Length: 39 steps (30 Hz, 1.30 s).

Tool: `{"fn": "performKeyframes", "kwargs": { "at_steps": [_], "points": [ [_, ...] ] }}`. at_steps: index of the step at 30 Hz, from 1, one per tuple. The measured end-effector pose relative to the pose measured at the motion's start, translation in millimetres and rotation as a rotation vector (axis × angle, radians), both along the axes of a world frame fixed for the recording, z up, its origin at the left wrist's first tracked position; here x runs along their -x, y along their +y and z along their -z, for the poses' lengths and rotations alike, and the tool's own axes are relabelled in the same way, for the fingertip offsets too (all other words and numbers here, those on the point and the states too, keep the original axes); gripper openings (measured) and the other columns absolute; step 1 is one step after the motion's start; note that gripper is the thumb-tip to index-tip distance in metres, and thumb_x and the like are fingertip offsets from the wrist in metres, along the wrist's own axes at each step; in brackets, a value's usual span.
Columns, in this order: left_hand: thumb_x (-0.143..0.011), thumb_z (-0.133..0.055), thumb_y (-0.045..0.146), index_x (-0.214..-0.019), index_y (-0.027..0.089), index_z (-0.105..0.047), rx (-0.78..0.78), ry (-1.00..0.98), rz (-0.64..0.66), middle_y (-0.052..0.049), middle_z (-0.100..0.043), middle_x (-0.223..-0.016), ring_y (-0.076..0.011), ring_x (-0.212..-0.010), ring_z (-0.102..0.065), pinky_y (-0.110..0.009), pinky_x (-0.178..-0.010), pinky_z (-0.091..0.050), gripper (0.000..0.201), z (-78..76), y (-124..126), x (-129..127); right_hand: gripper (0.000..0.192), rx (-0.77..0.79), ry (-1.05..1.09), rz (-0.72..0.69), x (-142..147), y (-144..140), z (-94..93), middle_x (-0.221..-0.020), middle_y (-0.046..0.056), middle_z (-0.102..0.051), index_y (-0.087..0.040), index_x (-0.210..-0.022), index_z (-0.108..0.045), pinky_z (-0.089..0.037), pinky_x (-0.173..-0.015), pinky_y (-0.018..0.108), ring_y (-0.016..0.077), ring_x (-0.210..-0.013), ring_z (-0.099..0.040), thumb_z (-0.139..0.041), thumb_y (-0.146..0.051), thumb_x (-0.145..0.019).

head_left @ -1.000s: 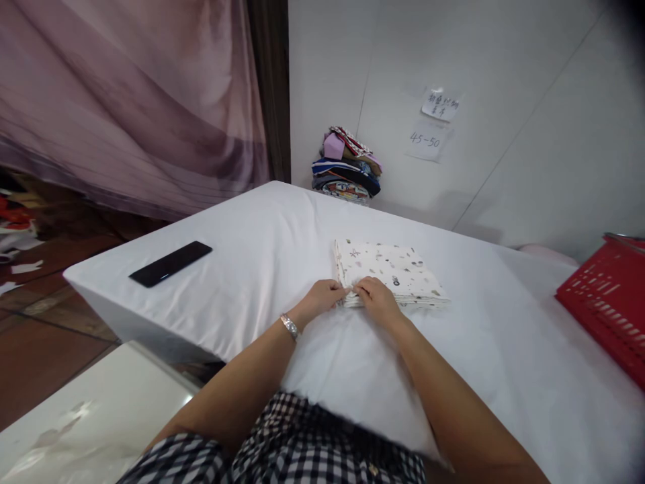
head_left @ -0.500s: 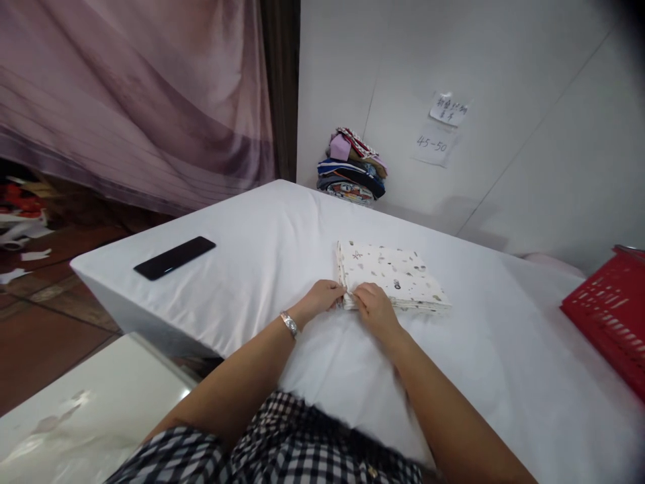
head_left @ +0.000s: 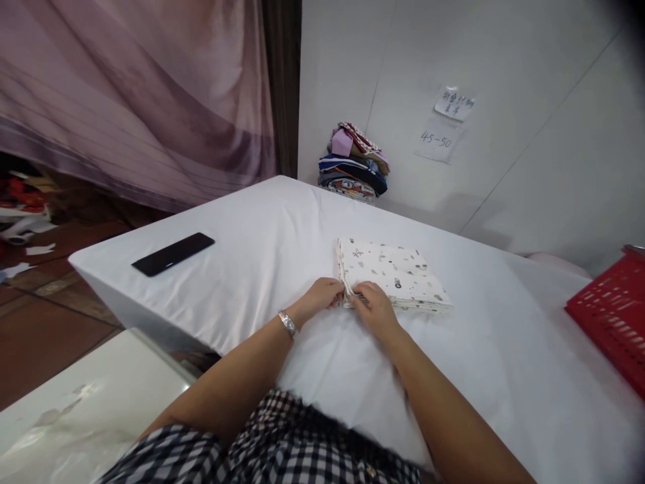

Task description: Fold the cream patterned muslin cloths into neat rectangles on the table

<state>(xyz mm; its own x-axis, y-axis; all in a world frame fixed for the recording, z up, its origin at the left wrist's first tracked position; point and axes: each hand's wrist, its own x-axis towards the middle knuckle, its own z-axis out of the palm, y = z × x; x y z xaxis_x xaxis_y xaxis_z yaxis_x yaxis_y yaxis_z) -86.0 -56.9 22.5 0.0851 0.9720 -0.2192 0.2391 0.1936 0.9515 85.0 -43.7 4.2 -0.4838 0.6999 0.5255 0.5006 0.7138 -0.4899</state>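
Observation:
A folded cream cloth (head_left: 388, 269) with small scattered prints lies flat in several layers on the white-covered table (head_left: 262, 235). At its near left corner, my left hand (head_left: 325, 293) pinches the layered edge, its fingers closed. Just to the right, my right hand (head_left: 371, 306) grips the near edge of the same cloth, thumb and fingers closed on it. The two hands are close together at that corner. My fingertips are partly hidden behind the fabric folds.
A black phone-like slab (head_left: 174, 254) lies on the table at the left. Folded clothes (head_left: 353, 161) are stacked by the wall at the back. A red basket (head_left: 609, 316) stands at the right edge. A white surface (head_left: 95, 403) sits lower at the near left.
My right fingers have shifted slightly left, and the cloth's near left corner now looks a little more lifted and bunched between my hands. The view has tilted slightly.

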Motion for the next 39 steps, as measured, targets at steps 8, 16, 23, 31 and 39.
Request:
{"fn": "performKeyframes", "kwargs": {
  "at_steps": [8,16,23,31,39],
  "points": [
    [-0.065,-0.055,0.026,-0.059,0.015,-0.055,-0.012,0.003,0.087,0.003,-0.048,-0.05,-0.0091,-0.05,-0.044,-0.021,-0.048,-0.034,0.012,-6.3,-6,3,0.01,0.106,0.063,-0.005,-1,0,-1.5,-0.084,0.004,-0.061,-0.022,-0.084,-0.061,-0.042,-0.075,0.032,0.019,-0.082,-0.054,-0.053,-0.028,-0.084],
    [-0.064,-0.058,0.028,-0.063,0.016,-0.056,-0.008,0.012,0.133,0.004,-0.047,-0.05,-0.0086,-0.05,-0.042,-0.021,-0.048,-0.032,0.012,-9.1,-7,4,0.009,0.217,0.126,-0.019,-2,3,1.3,-0.087,0.004,-0.061,-0.022,-0.085,-0.062,-0.043,-0.077,0.032,0.0184,-0.084,-0.055,-0.056,-0.026,-0.08],
    [-0.067,-0.062,0.039,-0.063,0.016,-0.055,-0.057,-0.006,0.199,0.004,-0.047,-0.052,-0.0079,-0.049,-0.041,-0.021,-0.048,-0.032,0.024,-6.8,-6,8,0.008,0.315,0.226,-0.013,-1,3,2.8,-0.083,0.002,-0.06,-0.022,-0.081,-0.064,-0.044,-0.074,0.029,0.0164,-0.08,-0.055,-0.057,-0.025,-0.078],
    [-0.068,-0.062,0.042,-0.061,0.016,-0.052,-0.085,-0.011,0.21,0.004,-0.046,-0.051,-0.0075,-0.047,-0.038,-0.022,-0.048,-0.031,0.029,-6.3,-6,7,0.01,0.395,0.348,-0.059,-3,3,2.6,-0.082,0.003,-0.061,-0.021,-0.078,-0.067,-0.045,-0.071,0.029,0.0165,-0.077,-0.056,-0.059,-0.026,-0.076],
    [-0.065,-0.065,0.043,-0.063,0.015,-0.054,-0.071,-0.014,0.199,0.005,-0.048,-0.051,-0.0073,-0.048,-0.039,-0.021,-0.049,-0.031,0.03,-6.6,-7,6,0.015,0.423,0.334,-0.085,-7,4,0.7,-0.085,0.004,-0.062,-0.022,-0.082,-0.07,-0.046,-0.073,0.03,0.0165,-0.079,-0.057,-0.058,-0.029,-0.079]
  ]
}}
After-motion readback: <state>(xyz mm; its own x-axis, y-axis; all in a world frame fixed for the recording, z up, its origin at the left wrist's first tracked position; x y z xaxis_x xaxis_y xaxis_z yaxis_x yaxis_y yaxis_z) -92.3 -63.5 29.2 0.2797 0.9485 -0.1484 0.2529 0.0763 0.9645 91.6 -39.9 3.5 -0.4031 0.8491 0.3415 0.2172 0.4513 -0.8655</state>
